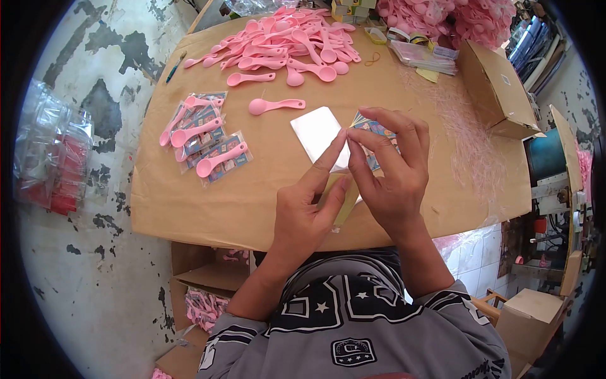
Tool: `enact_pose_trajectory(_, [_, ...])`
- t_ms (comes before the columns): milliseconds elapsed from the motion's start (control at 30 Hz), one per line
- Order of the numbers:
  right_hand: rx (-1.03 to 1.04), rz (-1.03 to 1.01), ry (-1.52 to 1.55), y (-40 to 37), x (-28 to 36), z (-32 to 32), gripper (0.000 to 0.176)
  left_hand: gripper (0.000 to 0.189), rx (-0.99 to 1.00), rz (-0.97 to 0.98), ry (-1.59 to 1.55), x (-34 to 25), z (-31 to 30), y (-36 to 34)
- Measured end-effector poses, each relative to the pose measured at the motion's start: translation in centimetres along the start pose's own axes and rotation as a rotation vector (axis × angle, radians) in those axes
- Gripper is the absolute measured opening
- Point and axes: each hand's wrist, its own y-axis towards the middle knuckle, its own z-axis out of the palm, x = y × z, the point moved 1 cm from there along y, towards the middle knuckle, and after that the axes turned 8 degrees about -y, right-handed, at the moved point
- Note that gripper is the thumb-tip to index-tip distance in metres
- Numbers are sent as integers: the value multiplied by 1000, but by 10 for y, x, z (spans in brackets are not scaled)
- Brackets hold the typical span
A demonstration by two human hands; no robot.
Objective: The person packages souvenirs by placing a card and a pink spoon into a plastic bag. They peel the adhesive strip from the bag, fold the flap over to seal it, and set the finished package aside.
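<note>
My left hand and my right hand meet over the front middle of the table, fingertips pinched close together. Whatever is between the fingertips is too small to make out. Under them lie a stack of clear plastic bags, looking white, and a yellowish piece partly hidden by my left hand. Printed blue cards show behind my right hand. A single pink spoon lies up and left of the white stack. Farther left, several pink spoons rest on bagged cards.
A big heap of pink spoons covers the back of the brown table. Plastic packs and a cardboard box stand at the back right. Thin pink strands lie along the right side.
</note>
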Motion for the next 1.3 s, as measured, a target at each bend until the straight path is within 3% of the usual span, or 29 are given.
enact_pose_trajectory(200, [-36, 82, 132, -2, -12, -2, 21, 64, 123, 26, 119, -3, 0, 2])
enact_pose_trajectory(267, [-48, 174, 201, -5, -19, -7, 21, 60, 136, -8, -29, 0, 1, 2])
enact_pose_trajectory(433, [-342, 618, 877, 2, -42, -19, 15, 50, 73, -232, -433, -4, -2, -1])
enact_pose_trajectory(500, [-342, 686, 1090, -3, -54, -28, 15, 45, 77, -230, -506, 2, -11, 1])
enact_pose_trajectory(600, [-127, 684, 1258, -21, -63, -34, 14, 38, 19, -144, -593, 12, -18, 4])
enact_pose_trajectory(733, [282, 699, 1049, -15, -28, -28, 14, 34, -52, -36, -656, 19, -17, 6])
enact_pose_trajectory(867, [508, 625, 911, -21, -11, -4, 15, 33, -32, -27, -640, 19, -19, 7])
enact_pose_trajectory(1067, [462, 690, 996, -23, -19, 1, 15, 26, -60, -71, -534, 23, -27, 8])
enact_pose_trajectory(1300, [376, 504, 1057, -28, -28, -5, 10, 16, -69, 56, -535, 23, -26, 2])
